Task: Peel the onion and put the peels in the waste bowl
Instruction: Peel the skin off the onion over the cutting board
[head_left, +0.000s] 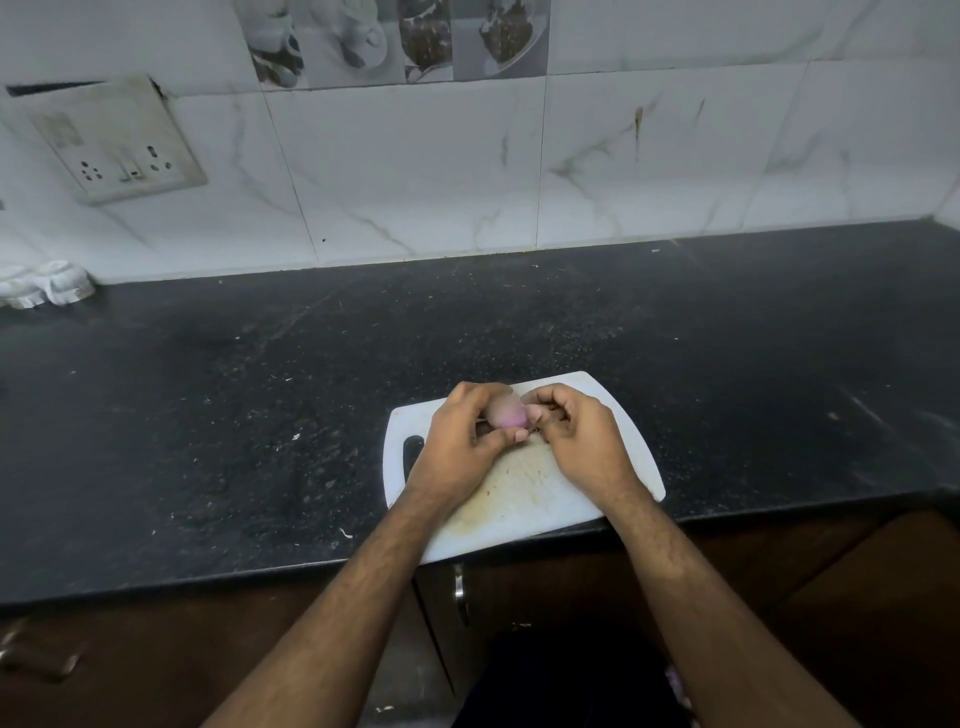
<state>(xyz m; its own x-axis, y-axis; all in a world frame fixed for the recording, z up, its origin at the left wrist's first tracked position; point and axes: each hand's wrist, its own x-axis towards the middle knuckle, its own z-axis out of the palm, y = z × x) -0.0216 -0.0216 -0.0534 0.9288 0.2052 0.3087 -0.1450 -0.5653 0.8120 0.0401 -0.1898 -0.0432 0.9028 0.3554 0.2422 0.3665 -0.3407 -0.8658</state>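
A small purple onion (510, 414) is held above the white cutting board (524, 499), between both hands. My left hand (465, 439) grips it from the left with curled fingers, thumb under it. My right hand (579, 435) pinches the onion's right end, where a bit of brownish skin shows under the fingers. Most of the onion is hidden by the fingers. No waste bowl is in view.
The board lies at the front edge of a black speckled counter (260, 415), partly overhanging it. A white object (47, 283) sits at the far left by the tiled wall. A socket plate (117, 145) is on the wall. Brown cabinet doors are below.
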